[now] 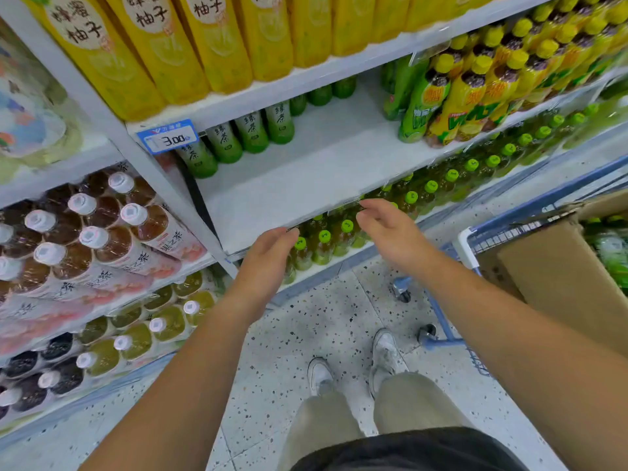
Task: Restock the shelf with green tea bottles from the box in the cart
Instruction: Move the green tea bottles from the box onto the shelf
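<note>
Head view, looking down at a store shelving unit and speckled floor

Left hand (pixel 268 253): empty, palm turned inward, fingers loosely curved and spread fairly wide, tips just at the front edge of the white shelf (pixel 306 178). Nothing gripped.

Right hand (pixel 384 226): also empty, fingers relaxed and open, slightly curled, hovering in front of the same shelf edge, near the left hand but apart from it. The two palms roughly face each other.

Green tea bottles (pixel 251 132): a single row stands upright at the back left of the shelf, running along the rear from beside the blue price tag (pixel 168 137) reading 3.00 toward the right. Most of the shelf board in front of them is bare.

Box (pixel 557 266): brown cardboard, flaps open, sitting in the blue cart (pixel 475 232) at the right edge of view; green-wrapped contents show inside at the far right, detail too blurred to read.

Surroundings: tall yellow bottles (pixel 163 49) on the shelf above; yellow-capped bottles (pixel 475 83) on the right end of the same shelf; green-capped bottles (pixel 339 236) on the shelf below, directly under the hands. White-capped bottles (pixel 102 226) fill the unit to the left. Two white shoes (pixel 353 365) on the floor below
</note>
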`<state>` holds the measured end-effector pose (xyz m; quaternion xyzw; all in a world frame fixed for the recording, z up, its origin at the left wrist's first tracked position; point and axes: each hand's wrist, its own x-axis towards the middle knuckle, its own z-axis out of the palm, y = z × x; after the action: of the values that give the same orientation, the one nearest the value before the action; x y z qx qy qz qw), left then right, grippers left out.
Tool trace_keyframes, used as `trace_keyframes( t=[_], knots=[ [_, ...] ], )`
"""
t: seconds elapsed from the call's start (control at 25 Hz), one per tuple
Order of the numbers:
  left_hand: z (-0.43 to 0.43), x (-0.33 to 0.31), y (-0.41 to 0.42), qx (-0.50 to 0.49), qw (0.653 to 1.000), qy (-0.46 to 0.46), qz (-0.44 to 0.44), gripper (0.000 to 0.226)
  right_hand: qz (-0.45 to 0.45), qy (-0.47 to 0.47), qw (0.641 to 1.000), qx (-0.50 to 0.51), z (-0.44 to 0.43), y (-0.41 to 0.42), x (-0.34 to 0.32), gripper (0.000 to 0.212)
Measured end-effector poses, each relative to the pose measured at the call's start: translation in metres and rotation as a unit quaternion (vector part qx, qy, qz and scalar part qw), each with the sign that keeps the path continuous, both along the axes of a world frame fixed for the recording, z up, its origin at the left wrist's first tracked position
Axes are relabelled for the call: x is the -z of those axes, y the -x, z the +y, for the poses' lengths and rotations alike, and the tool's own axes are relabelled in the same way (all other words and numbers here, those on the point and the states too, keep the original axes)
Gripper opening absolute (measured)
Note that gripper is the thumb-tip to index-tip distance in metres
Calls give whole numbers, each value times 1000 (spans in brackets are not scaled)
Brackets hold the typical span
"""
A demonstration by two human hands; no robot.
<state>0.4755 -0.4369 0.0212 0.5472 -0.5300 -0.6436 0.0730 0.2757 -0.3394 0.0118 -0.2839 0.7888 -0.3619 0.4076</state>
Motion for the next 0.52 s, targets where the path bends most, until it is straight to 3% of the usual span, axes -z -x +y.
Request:
trace_keyframes(
  t=[0.52],
  knots=[
    [123,-86,55,179,977,110,40,53,11,-19,998,65,191,21,-72,49]
  ],
)
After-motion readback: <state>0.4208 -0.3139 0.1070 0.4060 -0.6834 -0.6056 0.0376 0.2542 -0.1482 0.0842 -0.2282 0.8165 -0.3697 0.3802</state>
